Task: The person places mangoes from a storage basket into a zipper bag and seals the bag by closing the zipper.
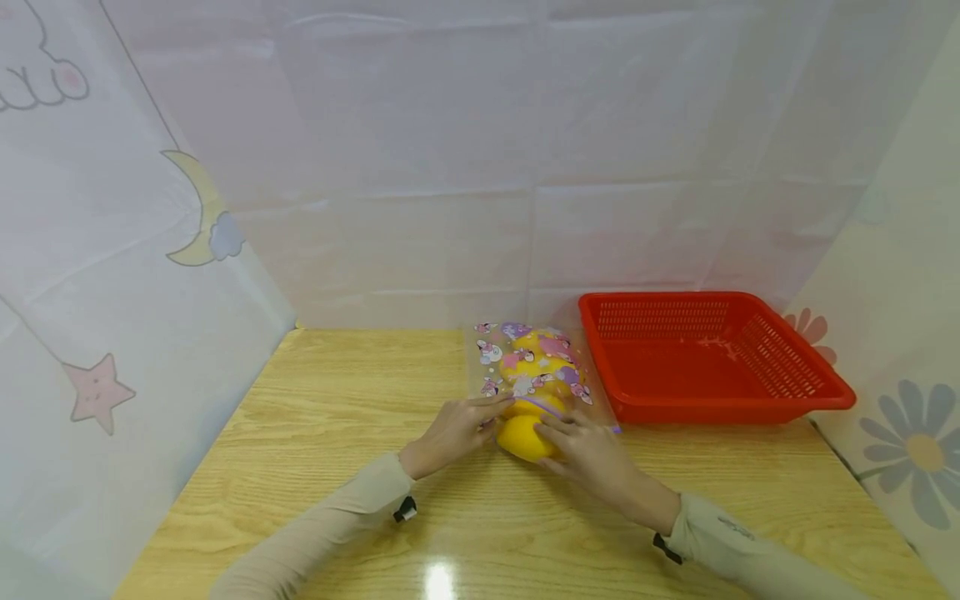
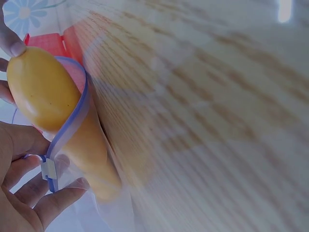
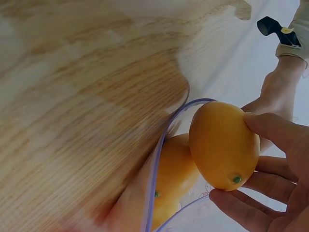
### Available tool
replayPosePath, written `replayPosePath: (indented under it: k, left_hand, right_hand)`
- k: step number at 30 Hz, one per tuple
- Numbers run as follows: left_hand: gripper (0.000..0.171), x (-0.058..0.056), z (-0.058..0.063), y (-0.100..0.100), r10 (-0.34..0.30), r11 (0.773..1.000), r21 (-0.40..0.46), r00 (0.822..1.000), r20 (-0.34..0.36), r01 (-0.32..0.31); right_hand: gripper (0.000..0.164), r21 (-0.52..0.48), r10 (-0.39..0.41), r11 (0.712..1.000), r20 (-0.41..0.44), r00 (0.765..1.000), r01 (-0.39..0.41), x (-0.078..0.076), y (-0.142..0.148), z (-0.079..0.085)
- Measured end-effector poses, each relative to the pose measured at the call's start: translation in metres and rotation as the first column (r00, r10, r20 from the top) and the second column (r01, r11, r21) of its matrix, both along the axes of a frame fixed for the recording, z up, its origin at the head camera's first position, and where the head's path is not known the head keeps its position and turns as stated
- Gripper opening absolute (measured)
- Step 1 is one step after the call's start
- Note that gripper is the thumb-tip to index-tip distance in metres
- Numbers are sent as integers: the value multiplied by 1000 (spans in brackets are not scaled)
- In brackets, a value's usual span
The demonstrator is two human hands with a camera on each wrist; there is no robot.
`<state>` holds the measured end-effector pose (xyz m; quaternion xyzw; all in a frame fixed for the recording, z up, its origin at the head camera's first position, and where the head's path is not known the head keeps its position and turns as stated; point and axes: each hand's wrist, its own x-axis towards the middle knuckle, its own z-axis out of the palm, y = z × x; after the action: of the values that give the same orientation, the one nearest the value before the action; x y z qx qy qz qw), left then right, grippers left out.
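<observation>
A clear zip bag [image 1: 489,352] with printed cartoon figures lies on the table, several yellow mango-like fruits inside. At its near end, the purple-edged mouth [image 2: 83,99] is spread open. My left hand [image 1: 453,429] grips the bag's edge by the white slider [image 2: 49,169], its fingers partly behind the film. My right hand [image 1: 600,462] holds a yellow mango [image 3: 224,145] at the mouth, thumb on one side and fingers on the other. That mango shows a small green stem spot and sits against another mango [image 3: 176,162] inside the bag.
A red plastic basket [image 1: 720,410] with slotted walls stands to the right of the bag. The wooden table [image 1: 360,375] meets a pale sheet [image 1: 420,250] at the back. Patterned sheets hang on both sides.
</observation>
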<state>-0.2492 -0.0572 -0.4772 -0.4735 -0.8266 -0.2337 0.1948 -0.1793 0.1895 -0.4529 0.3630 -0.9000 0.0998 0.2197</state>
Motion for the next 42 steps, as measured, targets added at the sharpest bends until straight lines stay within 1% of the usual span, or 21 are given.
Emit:
replayPosePath:
  k: [7, 12, 17, 26, 29, 34, 42]
  left_hand:
    - [46, 1, 1, 1, 2, 1000, -11, 1000, 5, -2]
    - [48, 0, 0, 0, 7, 1000, -26, 1000, 11, -6]
    - [48, 0, 1, 0, 3, 1000, -30, 1000, 14, -3]
    - [47, 0, 0, 1, -5, 1000, -14, 1000, 1, 5]
    - [47, 0, -1, 1, -5, 1000, -11, 1000, -7, 4]
    - [47, 1, 0, 1, 0, 1000, -10, 1000, 0, 0]
    - [47, 2, 3, 1, 12, 1000, -21, 1000, -2, -12]
  right_hand:
    - [50, 42, -15, 999, -46, 999, 17, -3, -2, -4]
    - [49, 84, -26, 996, -90, 996, 34, -5, -4, -4]
    - [47, 99, -31, 994, -123, 992, 44, -8, -5, -6]
    - [47, 131, -15, 991, -198, 980, 41, -13, -6, -10]
    - [46, 128, -7, 991, -209, 978, 35, -15, -7, -13]
    - [44, 128, -12, 991, -226, 974, 42, -17, -9, -16]
    - [42, 126, -8, 991, -223, 975, 37, -20, -10, -18]
